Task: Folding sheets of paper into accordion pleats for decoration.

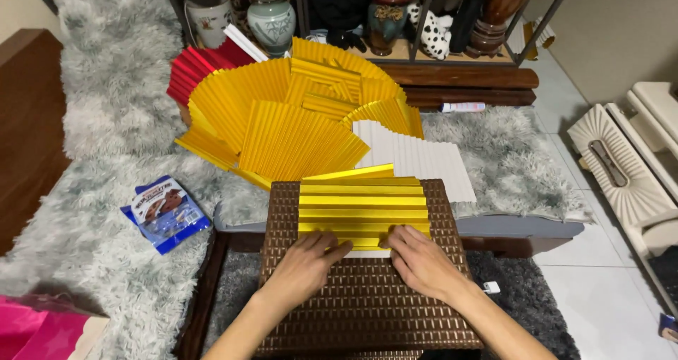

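A sheet of shiny gold paper [363,203], pleated in accordion folds, lies on a brown woven board [367,303] in front of me. My left hand [305,261] presses the near edge of the sheet from the left, fingers pinching the fold. On the same edge, my right hand [418,260] pinches it from the right. Both hands' fingertips meet near the middle of the nearest pleat.
A heap of pleated gold fans [289,120] lies beyond the board, with red pleated paper [198,67] behind and a white pleated sheet [424,164] to the right. A blue snack packet [167,213] rests on the grey shaggy rug. Vases and pots stand on a low shelf.
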